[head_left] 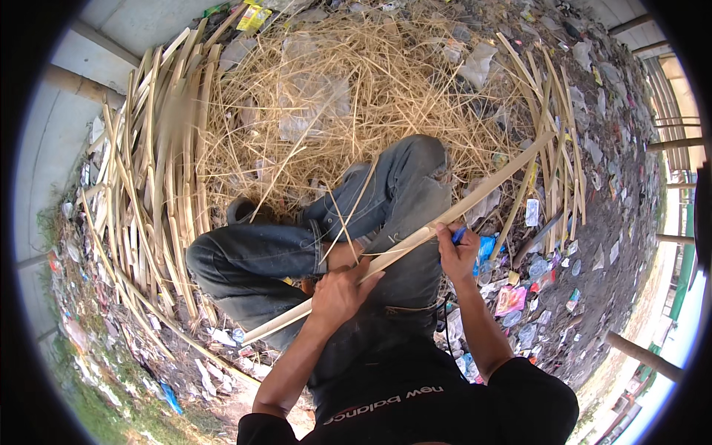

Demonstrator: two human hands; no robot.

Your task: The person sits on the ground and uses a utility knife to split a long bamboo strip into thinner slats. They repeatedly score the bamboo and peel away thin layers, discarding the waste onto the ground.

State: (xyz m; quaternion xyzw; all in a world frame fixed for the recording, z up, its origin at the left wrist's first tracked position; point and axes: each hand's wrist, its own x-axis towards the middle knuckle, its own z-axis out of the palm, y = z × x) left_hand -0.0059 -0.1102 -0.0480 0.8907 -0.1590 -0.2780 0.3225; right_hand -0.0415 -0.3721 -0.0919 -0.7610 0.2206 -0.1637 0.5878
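Straw (386, 81) lies beyond the bamboo strip (493, 182) — left fingers (354, 274) grip it, right fingers (445, 239) clasp a blue object (458, 235) against it — best braced firmly.

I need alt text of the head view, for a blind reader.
A seated person holds a long bamboo strip slantwise over folded legs with the left hand and right hand; the right also grips a blue object. Pale shavings lie ahead, between strip piles.

Left fingers (353, 274) and right fingers (445, 234) touch split bamboo (404, 248).
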